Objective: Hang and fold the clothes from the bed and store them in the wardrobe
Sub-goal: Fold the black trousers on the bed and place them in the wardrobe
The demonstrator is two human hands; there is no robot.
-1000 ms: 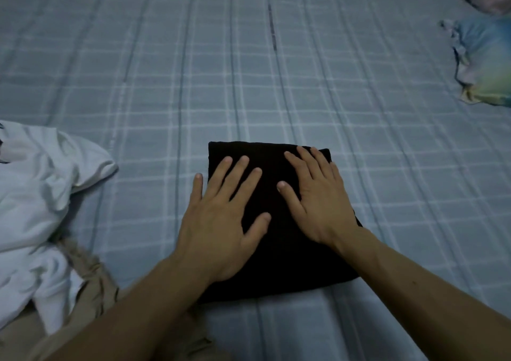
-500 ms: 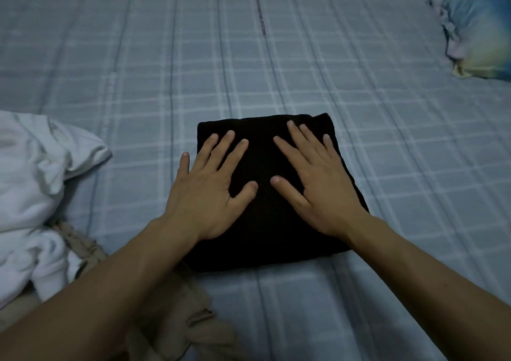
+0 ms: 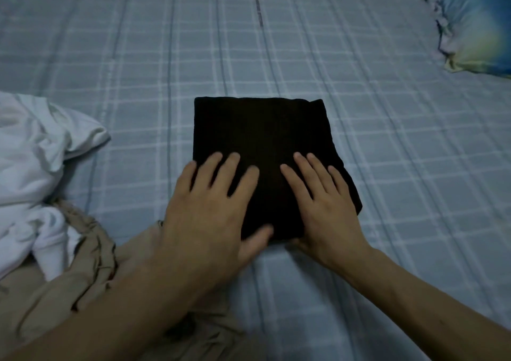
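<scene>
A crumpled white cotton garment [image 3: 36, 172] lay at the left edge of the blue-grey checked bedsheet [image 3: 387, 167], with a rumpled beige cloth [image 3: 69, 291] near it, reaching under the left forearm. In the middle sat the folded black square garment [image 3: 262, 134]. The left hand [image 3: 210, 211] lay flat on its near-left part, fingers straight and spread, thumb at the near edge. The right hand [image 3: 323, 206] rested on its near-right part, fingers extended; its thumb seemed tucked beneath the edge. Far right lay a blue-and-yellow pillow [image 3: 475, 31].
</scene>
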